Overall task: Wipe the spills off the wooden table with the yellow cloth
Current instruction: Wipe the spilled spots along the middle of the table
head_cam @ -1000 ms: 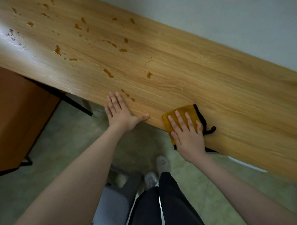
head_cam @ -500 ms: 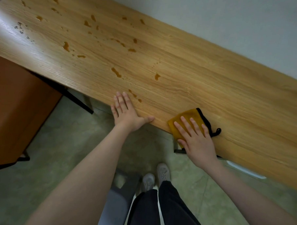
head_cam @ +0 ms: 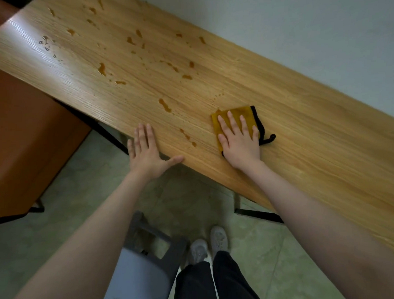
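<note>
Right hand [head_cam: 239, 140] flattens yellow cloth [head_cam: 235, 116] near table edge [head_cam: 206, 169]

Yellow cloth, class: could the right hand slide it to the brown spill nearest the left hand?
Probably yes: the right hand lies flat on the yellow cloth, and only bare wooden table separates it from that spill.

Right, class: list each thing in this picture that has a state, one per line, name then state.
yellow cloth: folded, flat on the table
wooden table: amber spills at its left part
right hand: flat, pressing the cloth
left hand: flat on the table edge
</note>
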